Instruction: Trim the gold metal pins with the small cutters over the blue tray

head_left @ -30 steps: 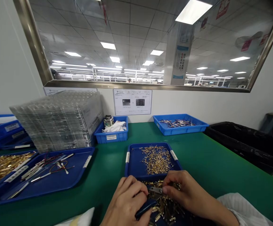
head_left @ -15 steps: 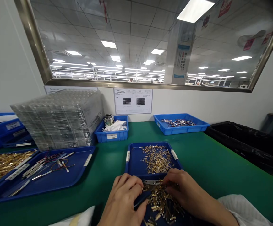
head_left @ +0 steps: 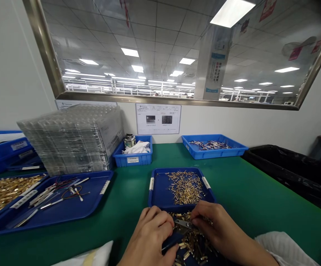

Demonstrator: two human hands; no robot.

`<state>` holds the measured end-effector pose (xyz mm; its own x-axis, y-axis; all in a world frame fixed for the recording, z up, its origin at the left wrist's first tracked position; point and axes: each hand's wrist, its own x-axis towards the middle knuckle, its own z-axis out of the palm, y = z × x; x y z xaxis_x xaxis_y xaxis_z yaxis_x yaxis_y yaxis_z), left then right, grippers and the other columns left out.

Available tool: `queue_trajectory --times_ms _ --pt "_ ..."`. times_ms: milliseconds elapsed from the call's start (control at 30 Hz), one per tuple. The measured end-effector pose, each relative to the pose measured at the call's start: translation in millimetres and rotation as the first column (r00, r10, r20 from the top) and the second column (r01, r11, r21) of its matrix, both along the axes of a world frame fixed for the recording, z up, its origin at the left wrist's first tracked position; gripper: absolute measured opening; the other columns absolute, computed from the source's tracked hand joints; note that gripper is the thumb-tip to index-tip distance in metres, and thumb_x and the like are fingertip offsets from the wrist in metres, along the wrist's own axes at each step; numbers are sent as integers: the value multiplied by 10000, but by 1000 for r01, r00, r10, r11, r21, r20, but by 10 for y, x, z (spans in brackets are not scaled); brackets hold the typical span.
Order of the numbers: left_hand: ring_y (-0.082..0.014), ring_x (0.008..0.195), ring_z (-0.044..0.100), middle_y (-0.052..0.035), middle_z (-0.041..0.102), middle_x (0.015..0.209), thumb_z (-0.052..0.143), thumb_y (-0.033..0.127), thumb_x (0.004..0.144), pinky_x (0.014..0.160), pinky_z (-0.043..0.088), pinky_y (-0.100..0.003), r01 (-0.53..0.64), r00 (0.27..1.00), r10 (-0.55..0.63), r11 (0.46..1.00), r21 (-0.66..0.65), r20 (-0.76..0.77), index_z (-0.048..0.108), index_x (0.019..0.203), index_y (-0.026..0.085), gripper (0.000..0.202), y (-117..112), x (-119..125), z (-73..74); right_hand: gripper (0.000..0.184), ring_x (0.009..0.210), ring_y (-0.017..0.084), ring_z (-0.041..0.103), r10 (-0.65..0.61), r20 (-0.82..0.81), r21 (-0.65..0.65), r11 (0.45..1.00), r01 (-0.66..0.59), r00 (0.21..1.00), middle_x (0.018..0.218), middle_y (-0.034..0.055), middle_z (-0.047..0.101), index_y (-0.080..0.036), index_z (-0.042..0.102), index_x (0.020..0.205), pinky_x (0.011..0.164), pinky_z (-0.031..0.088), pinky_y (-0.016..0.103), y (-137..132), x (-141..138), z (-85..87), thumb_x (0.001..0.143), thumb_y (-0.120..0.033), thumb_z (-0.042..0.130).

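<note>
Your left hand (head_left: 150, 232) wraps its fingers around a plier-like tool (head_left: 183, 223), gray metal at the head, dark blue at the handle, just on the near side of the blue pin tray (head_left: 161, 188). Your right hand (head_left: 215, 222) narrows its fingers beside the tool's head; whether they pinch a piece, one cannot tell. Gold-colored parts (head_left: 186, 245) lie beneath.

A dark-handled, metal-nosed plier-like tool (head_left: 183, 224) slants over loosely heaped small gold-coloured pieces (head_left: 194, 241).
</note>
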<state>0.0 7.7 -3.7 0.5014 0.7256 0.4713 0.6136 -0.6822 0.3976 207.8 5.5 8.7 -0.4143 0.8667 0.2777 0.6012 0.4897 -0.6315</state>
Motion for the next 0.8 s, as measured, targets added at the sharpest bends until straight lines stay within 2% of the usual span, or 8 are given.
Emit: queue_trajectory --times_ms 133,300,433,533,667,800 --pt "-209 769 507 7 605 762 637 110 602 726 408 -376 9 1000 -10 999 45 5 539 610 181 122 13 -7 -84 186 691 109 544 18 -4 -8 1000 -18 1000 759 -7 595 -178 587 762 611 379 204 5 -13 -3 824 -58 458" --pt "-224 795 514 1 601 771 629 141 631 719 408 -372 -44 999 45 996 74 -6 570 661 196 86 -2 -2 -142 125 668 118 547 -47 16 -8 999 48 999 740 -6 602 -175 592 764 594 378 211 10 -22 -30 788 -85 508" --pt "-218 773 510 0 604 756 634 127 609 699 409 -361 -31 999 28 991 128 22 572 653 196 103 14 2 -154 154 637 110 545 -53 25 -10 999 53 998 712 -14 609 -173 592 732 573 371 205 -3 -35 -45 760 -60 492" --pt "-207 735 507 -5 609 743 645 126 606 670 417 -356 -1 1000 -4 988 154 31 561 621 187 105 9 3 -85 165 644 112 556 -66 2 -27 997 66 998 717 -13 622 -171 600 731 579 380 199 -9 -46 -29 742 -50 488" --pt "-207 740 518 -12 624 753 650 127 648 663 439 -355 18 1000 -16 991 133 -15 575 625 182 96 -43 2 78 165 625 112 547 -72 -38 -37 997 70 997 687 -15 613 -167 587 695 562 373 197 -23 -54 7 717 -42 481" --pt "-197 710 517 -23 630 741 630 118 681 635 438 -342 38 999 -44 983 182 30 593 642 176 80 -77 6 160 148 605 118 504 -119 -96 -26 993 117 988 634 -18 570 -164 543 636 543 348 209 -40 -44 38 702 -48 479"
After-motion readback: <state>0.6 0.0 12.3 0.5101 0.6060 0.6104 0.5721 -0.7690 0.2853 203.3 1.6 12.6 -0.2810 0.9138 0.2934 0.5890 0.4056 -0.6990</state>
